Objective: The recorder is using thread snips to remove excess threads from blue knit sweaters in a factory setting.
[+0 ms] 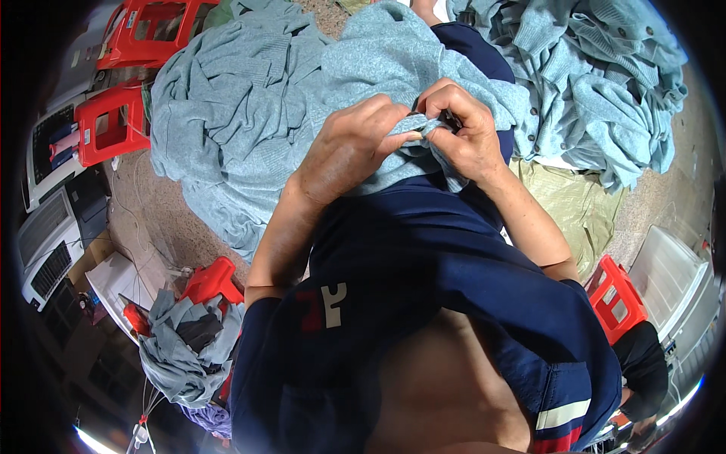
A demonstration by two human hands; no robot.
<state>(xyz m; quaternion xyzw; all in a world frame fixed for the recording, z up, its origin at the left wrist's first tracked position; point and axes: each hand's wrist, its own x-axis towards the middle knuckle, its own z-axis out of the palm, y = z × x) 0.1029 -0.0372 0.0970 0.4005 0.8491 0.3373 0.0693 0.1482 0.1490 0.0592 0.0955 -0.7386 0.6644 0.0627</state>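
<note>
A light blue-grey knitted cardigan (386,57) lies over my lap. A folded edge of it is raised between my two hands, just above my navy trousers. My left hand (352,144) pinches that edge from the left, thumb against the knit. From the right, my right hand (465,132) grips the same edge with bent fingers, close to the left fingertips. Whether anything small is tucked in the fingers is hidden. A big heap of similar blue-grey knitwear (234,98) spreads to the left. More cardigans (620,98), some showing dark buttons, are piled at the right.
Red plastic stools (113,125) stand along the left, and another red stool (616,303) at the right. Grey garments (185,352) hang in a bundle at lower left. An olive woven sheet (586,216) lies under the right pile. A person's black sleeve (643,363) shows at lower right.
</note>
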